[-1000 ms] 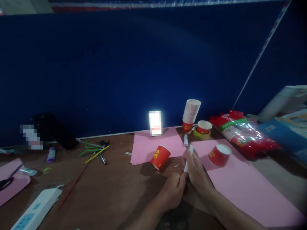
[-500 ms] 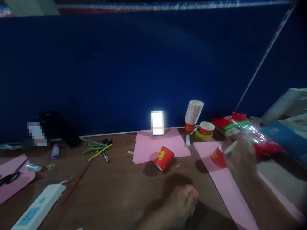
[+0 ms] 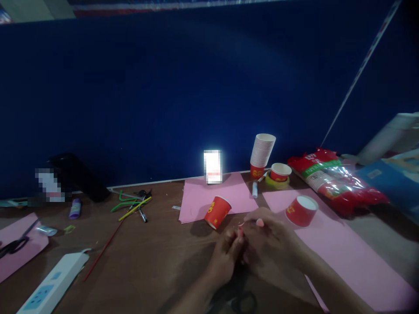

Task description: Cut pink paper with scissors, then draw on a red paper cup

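Observation:
My left hand (image 3: pixel 225 257) and my right hand (image 3: pixel 273 244) meet fingertip to fingertip over the brown table (image 3: pixel 153 257), just in front of a red paper cup (image 3: pixel 218 212) lying on its side. Both hands are closed in a pinch around something small; it is too blurred to name. A second red cup (image 3: pixel 301 210) lies on its side on the pink sheet (image 3: pixel 347 257) to the right of my right hand. Dark scissor handles (image 3: pixel 244 302) show under my forearms at the bottom edge.
A stack of cups (image 3: pixel 262 153), a cup on a yellow tape roll (image 3: pixel 277 176), a white stick (image 3: pixel 254 189) and a red bag (image 3: pixel 334 181) stand at the back right. Another pink sheet (image 3: pixel 203 198) carries a glowing screen (image 3: pixel 212 166). Pipe cleaners (image 3: pixel 131 205), scissors (image 3: pixel 13 246) and a power strip (image 3: pixel 52 288) lie left.
My right hand swung out to the right cup with a white stick, then came back to meet my left hand; the stick no longer shows. The middle cup shifted slightly.

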{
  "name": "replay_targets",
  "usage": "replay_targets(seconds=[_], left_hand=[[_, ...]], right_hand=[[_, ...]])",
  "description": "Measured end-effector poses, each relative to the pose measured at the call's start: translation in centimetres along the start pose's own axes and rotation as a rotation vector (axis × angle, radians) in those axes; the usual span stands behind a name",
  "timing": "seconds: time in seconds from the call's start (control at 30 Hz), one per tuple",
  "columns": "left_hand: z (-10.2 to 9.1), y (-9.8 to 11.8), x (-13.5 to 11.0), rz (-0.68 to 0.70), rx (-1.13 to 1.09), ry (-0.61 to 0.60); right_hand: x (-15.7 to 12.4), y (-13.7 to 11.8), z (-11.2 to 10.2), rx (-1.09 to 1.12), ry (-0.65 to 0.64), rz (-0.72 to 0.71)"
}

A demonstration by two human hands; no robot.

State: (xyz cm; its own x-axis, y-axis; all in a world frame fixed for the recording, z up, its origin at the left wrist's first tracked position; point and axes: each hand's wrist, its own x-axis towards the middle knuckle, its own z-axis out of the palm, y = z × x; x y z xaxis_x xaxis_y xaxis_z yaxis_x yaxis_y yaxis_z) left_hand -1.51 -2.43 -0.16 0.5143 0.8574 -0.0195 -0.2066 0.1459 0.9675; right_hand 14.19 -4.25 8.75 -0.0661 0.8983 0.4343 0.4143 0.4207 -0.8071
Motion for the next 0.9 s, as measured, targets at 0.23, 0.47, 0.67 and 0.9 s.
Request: replay_targets(seconds=[0.23,0.47,0.67,0.9], left_hand=[[-0.5,0.7,0.3,0.077,0.127,-0.014],[-0.5,0.9,0.2,0.080,0.261,0.048],[-1.2,1.8,-0.3,0.364,0.651,0.388],[-3.8,2.9,1.2,0.517,0.901,0.610]], right_hand=[[0.1,0.3,0.7,-0.303,-0.296,-0.188],[-0.5,1.4,1.0,-0.548,-0.245,-0.191],[0.5,2.7,-0.7,-1.127,-0.228,-0.040],[1.8,5.9,-1.8,-1.325,-0.273,0.068]])
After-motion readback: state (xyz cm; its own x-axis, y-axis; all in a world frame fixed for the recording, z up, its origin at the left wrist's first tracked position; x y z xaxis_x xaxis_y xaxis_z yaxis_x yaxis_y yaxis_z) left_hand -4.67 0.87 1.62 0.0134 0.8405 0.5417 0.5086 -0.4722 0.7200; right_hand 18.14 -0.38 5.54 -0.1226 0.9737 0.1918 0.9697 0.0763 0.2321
